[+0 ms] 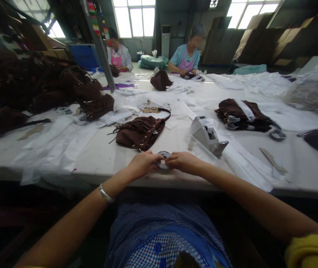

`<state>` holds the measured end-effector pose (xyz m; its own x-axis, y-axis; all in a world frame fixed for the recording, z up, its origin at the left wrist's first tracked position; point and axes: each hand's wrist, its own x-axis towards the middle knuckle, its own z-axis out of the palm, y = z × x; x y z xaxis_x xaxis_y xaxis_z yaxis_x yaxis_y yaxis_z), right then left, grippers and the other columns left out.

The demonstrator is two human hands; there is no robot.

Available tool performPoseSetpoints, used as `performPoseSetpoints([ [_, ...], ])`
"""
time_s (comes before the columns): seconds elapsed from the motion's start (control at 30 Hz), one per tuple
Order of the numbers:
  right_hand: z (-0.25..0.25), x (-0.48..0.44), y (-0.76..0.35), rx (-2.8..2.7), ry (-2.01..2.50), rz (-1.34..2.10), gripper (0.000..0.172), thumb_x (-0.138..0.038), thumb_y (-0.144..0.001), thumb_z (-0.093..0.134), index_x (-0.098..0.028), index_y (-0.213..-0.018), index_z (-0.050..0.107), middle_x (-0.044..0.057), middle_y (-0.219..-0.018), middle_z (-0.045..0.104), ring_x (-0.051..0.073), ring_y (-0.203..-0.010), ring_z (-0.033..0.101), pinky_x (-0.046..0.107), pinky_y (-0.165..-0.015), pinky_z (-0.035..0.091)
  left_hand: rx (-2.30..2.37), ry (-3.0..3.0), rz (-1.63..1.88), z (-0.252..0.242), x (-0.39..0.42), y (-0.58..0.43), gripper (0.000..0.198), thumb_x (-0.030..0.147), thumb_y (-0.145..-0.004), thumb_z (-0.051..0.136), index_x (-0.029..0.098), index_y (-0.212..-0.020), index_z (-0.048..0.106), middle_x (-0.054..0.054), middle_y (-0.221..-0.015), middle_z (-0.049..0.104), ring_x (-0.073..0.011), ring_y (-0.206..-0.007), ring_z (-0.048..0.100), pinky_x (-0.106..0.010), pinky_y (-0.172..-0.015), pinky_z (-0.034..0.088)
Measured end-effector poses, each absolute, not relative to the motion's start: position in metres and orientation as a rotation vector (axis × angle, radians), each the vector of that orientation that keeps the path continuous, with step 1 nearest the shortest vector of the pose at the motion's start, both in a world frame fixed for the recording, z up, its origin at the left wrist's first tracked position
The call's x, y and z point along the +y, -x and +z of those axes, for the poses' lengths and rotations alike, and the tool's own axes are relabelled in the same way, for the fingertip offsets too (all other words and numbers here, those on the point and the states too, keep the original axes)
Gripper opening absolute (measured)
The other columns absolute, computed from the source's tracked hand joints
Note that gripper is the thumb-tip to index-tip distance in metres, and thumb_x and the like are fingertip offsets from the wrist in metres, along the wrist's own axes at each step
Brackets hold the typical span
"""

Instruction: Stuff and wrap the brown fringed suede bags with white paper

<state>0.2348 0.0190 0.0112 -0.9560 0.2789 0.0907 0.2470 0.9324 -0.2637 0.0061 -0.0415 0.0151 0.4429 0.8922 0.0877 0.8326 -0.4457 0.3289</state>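
My left hand (143, 163) and my right hand (182, 162) meet at the table's near edge, both closed on a roll of clear tape (164, 155) held between them. Fingers of each hand pinch at the roll's edge. Just beyond the hands lies a brown fringed suede bag (139, 132) with a thin strap. A grey tape dispenser (207, 134) stands to the right of the hands. A silver bracelet sits on my left wrist.
White wrapping sheets (64, 137) cover much of the long table. A heap of brown bags (36, 85) fills the far left, and more brown bags (242, 115) lie at right. Two people sit working at the far end. Cardboard boxes (259, 41) stack behind.
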Motion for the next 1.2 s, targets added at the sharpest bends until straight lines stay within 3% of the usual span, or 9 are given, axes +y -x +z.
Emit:
performPoseSetpoints([
  [0.13, 0.008, 0.011, -0.230, -2.915, 0.672, 0.413, 0.027, -0.026, -0.088, 0.066, -0.023, -0.114, 0.073, 0.006, -0.116, 0.072, 0.021, -0.098, 0.066, 0.028, -0.081, 0.049, 1.404, -2.452, 0.384, 0.013, -0.033, -0.001, 0.037, 0.017, -0.083, 0.066, 0.029, -0.118, 0.067, -0.002, -0.096, 0.068, -0.0184, -0.088, 0.068, -0.027, -0.081, 0.050],
  [0.23, -0.001, 0.001, -0.229, -2.816, 0.829, 0.432, 0.021, -0.027, -0.089, 0.064, -0.025, -0.107, 0.075, 0.004, -0.113, 0.073, 0.021, -0.097, 0.067, 0.026, -0.079, 0.048, 1.302, -2.434, 0.547, 0.009, -0.037, 0.003, 0.043, 0.015, -0.083, 0.065, 0.027, -0.124, 0.063, -0.004, -0.107, 0.070, -0.0188, -0.099, 0.066, -0.030, -0.089, 0.050],
  [0.33, -0.005, -0.011, -0.230, -2.649, 0.893, 0.487, 0.020, -0.029, -0.091, 0.062, -0.024, -0.107, 0.074, 0.005, -0.111, 0.072, 0.021, -0.097, 0.067, 0.026, -0.080, 0.048, 1.513, -2.289, 0.995, 0.003, -0.059, 0.004, 0.048, 0.023, -0.083, 0.069, 0.025, -0.130, 0.058, -0.008, -0.129, 0.064, -0.0233, -0.121, 0.057, -0.039, -0.103, 0.045],
  [0.43, 0.000, -0.027, -0.226, -2.413, 0.953, 0.660, 0.018, -0.032, -0.092, 0.062, -0.021, -0.101, 0.073, 0.005, -0.100, 0.073, 0.018, -0.089, 0.066, 0.026, -0.078, 0.047, 1.754, -1.635, 1.378, -0.007, -0.093, -0.004, 0.038, 0.040, -0.089, 0.063, 0.020, -0.121, 0.062, -0.010, -0.117, 0.069, -0.0243, -0.109, 0.063, -0.037, -0.089, 0.052],
  [0.53, 0.004, -0.050, -0.211, -2.210, 0.980, 0.810, 0.015, -0.032, -0.092, 0.063, -0.020, -0.094, 0.072, 0.004, -0.089, 0.071, 0.017, -0.081, 0.064, 0.025, -0.074, 0.047, 1.523, -1.147, 1.290, -0.014, -0.123, -0.019, 0.045, 0.055, -0.091, 0.054, 0.016, -0.109, 0.068, -0.009, -0.099, 0.073, -0.0204, -0.082, 0.067, -0.028, -0.067, 0.052],
  [0.63, 0.001, -0.073, -0.193, -2.079, 0.973, 0.893, 0.012, -0.031, -0.090, 0.064, -0.021, -0.091, 0.071, 0.004, -0.086, 0.070, 0.018, -0.079, 0.063, 0.027, -0.074, 0.048, 1.361, -0.900, 1.287, -0.014, -0.140, -0.030, 0.047, 0.057, -0.089, 0.057, 0.014, -0.102, 0.072, -0.008, -0.098, 0.073, -0.0155, -0.074, 0.063, -0.024, -0.064, 0.048],
  [0.83, -0.015, -0.102, -0.166, -1.882, 1.053, 1.041, 0.036, -0.033, -0.081, 0.072, -0.025, -0.113, 0.058, 0.002, -0.090, 0.071, 0.015, -0.059, 0.060, 0.027, -0.060, 0.048, 1.152, -0.474, 1.369, -0.005, -0.158, -0.025, 0.033, 0.044, -0.080, 0.074, 0.016, -0.098, 0.075, -0.007, -0.096, 0.074, -0.0142, -0.082, 0.065, -0.021, -0.070, 0.050],
  [1.03, -0.019, -0.115, -0.136, -1.839, 1.001, 1.170, 0.025, -0.041, -0.079, 0.071, -0.026, -0.082, 0.051, -0.004, -0.066, 0.057, 0.016, -0.057, 0.054, 0.028, -0.057, 0.045, 1.335, -0.438, 1.466, 0.005, -0.173, -0.012, 0.035, 0.043, -0.072, 0.080, 0.016, -0.095, 0.076, -0.004, -0.086, 0.075, -0.0163, -0.077, 0.068, -0.024, -0.070, 0.053],
  [1.2, -0.038, -0.121, -0.111, -1.840, 0.929, 1.228, 0.018, -0.039, -0.080, 0.068, -0.027, -0.084, 0.054, -0.001, -0.080, 0.064, 0.018, -0.069, 0.058, 0.030, -0.066, 0.051, 1.655, -0.457, 1.401, -0.003, -0.179, 0.006, 0.050, 0.048, -0.066, 0.082, 0.022, -0.107, 0.074, -0.003, -0.106, 0.076, -0.0245, -0.101, 0.070, -0.031, -0.088, 0.055],
])
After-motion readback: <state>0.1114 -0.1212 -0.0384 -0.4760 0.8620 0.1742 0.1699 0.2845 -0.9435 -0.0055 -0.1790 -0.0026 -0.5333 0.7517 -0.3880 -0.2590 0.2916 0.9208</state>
